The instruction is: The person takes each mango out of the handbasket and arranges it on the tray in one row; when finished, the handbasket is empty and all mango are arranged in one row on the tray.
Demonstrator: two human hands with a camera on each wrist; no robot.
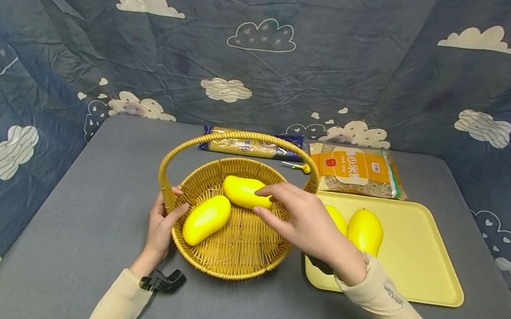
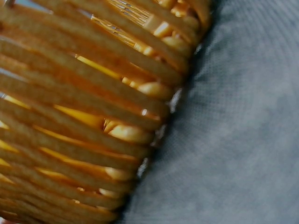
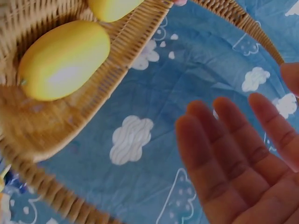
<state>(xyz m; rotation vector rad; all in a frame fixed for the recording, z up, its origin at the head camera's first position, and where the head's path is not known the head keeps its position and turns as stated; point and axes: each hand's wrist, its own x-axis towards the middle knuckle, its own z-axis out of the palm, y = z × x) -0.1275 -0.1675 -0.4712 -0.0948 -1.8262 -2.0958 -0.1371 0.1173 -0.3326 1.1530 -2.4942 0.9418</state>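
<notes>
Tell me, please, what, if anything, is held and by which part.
The left hand grips the basket by its left side, beside the handle; the right hand holds nothing.

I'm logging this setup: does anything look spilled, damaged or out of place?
Nothing stands out. Two mangoes lie in the wicker basket, which sits upright, held by the left hand; two more lie on the yellow tray. Both food packets lie behind, and no spill or damage shows.

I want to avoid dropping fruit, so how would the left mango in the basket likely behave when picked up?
The left mango looks smooth and shiny, so it may be slippery. Its unwrinkled surface suggests it is probably firm. Its rounded sides might let it roll.
</notes>
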